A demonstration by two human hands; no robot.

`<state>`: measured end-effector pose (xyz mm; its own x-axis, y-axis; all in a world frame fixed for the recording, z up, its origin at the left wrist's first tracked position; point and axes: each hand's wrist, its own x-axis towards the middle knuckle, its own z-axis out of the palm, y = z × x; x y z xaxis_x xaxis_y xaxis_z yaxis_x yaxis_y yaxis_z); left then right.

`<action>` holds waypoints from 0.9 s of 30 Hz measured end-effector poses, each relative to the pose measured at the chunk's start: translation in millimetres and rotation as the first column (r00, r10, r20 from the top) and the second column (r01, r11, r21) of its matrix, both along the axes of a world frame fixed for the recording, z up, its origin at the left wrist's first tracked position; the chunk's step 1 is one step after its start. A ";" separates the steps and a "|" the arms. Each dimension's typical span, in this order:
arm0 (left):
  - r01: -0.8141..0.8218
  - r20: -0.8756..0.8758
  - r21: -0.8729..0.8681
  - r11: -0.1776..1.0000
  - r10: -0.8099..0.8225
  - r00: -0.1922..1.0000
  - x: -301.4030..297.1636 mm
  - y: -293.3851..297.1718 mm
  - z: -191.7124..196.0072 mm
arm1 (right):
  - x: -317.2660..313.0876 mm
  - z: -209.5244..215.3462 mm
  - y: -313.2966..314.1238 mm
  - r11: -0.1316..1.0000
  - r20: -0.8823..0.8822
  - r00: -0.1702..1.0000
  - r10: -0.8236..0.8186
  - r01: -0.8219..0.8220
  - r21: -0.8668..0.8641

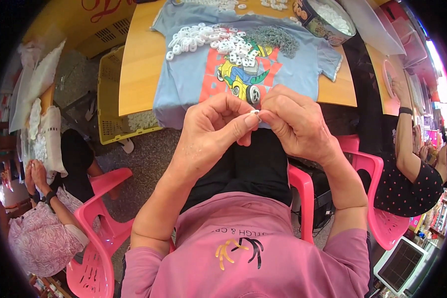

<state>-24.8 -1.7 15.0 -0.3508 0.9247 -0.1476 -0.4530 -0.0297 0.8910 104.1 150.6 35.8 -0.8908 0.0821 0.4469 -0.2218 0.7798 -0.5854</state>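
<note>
Above the counter's (136, 69) near edge, two bare hands meet with one small white piece (255, 112) between them, smooth and hard-looking, mostly covered by fingertips. The grip of the left hand (203, 130) is pinched on it, thumb against forefinger; the grip of the right hand (298, 124) is bunched closed at the piece's edge, whatever lies between its fingers hidden. One soft, creased, light-blue T-shirt (303, 72) covers most of the counter and hangs over the near edge, printed with a yellow cartoon vehicle on a red patch. On its farther half lie two heaps touching: glossy white ovals (191, 39), many pierced, too many to count, and, nearer the right edge, small grey pieces (278, 42), too fine to tell singly. One round tin (310, 19), its wall printed with colours and bold lettering, stands close to the right edge, holding more white pieces. Below the left edge sits one ribbed yellow plastic crate (134, 134). Lettering and a yellow-and-black emblem mark the wearer's pink top (193, 248). Moulded pink chairs (107, 183) stand to both sides.
</note>
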 end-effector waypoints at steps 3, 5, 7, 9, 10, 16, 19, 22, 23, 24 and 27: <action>-0.030 -0.028 0.010 0.999 0.030 0.999 1.5 -0.4 -1.6 | -1.8 -6.0 -2.6 0.996 -0.025 1.000 -0.003 0.001 -0.092; -0.036 -0.066 0.007 0.999 0.037 0.997 1.6 0.1 -2.8 | -2.9 -8.2 -2.5 0.994 -0.015 1.000 -0.008 0.006 -0.108; -0.042 -0.056 0.004 0.999 0.043 0.998 1.7 3.4 -5.3 | -4.4 -13.0 -3.0 0.992 -0.007 1.000 -0.010 0.009 -0.124; -0.051 -0.047 0.003 0.999 0.051 0.998 -1.0 7.1 -13.6 | -7.5 -26.5 -1.3 0.981 -0.004 0.998 -0.069 0.067 -0.180; -0.039 0.004 -0.019 0.999 0.039 0.999 -4.2 8.9 -22.4 | -9.2 -34.2 -1.9 0.982 -0.008 0.998 -0.069 0.067 -0.177; -0.119 0.099 -0.049 0.992 0.124 0.987 -9.8 17.5 -44.8 | -19.4 -47.0 16.6 0.943 0.182 0.979 -0.091 0.143 -0.301; -0.154 0.073 -0.033 0.987 0.156 0.985 -14.5 19.1 -41.7 | -28.7 -43.7 43.1 0.938 0.106 0.952 -0.287 0.301 -0.173; -0.186 0.068 -0.030 0.982 0.187 0.980 -16.6 17.2 -42.1 | -44.4 -48.4 57.3 0.926 0.010 0.932 -0.363 0.360 0.115; -0.198 0.074 -0.036 0.979 0.201 0.977 -17.1 16.5 -42.6 | -46.2 -50.1 57.0 0.926 0.010 0.933 -0.361 0.357 0.118; -0.203 0.074 -0.034 0.979 0.205 0.976 -17.9 15.8 -43.0 | -50.4 -51.2 54.5 0.915 0.057 0.923 -0.380 0.367 0.166; -0.206 0.070 -0.031 0.978 0.208 0.976 -20.0 14.2 -43.1 | -58.2 -51.9 50.2 0.891 0.090 0.907 -0.412 0.380 0.250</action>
<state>-44.9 12.5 -28.1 -0.5215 0.8293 -0.2009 -0.5031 -0.1086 0.8574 45.9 200.7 -16.1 -0.8585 0.3537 0.3713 0.2019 0.8987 -0.3892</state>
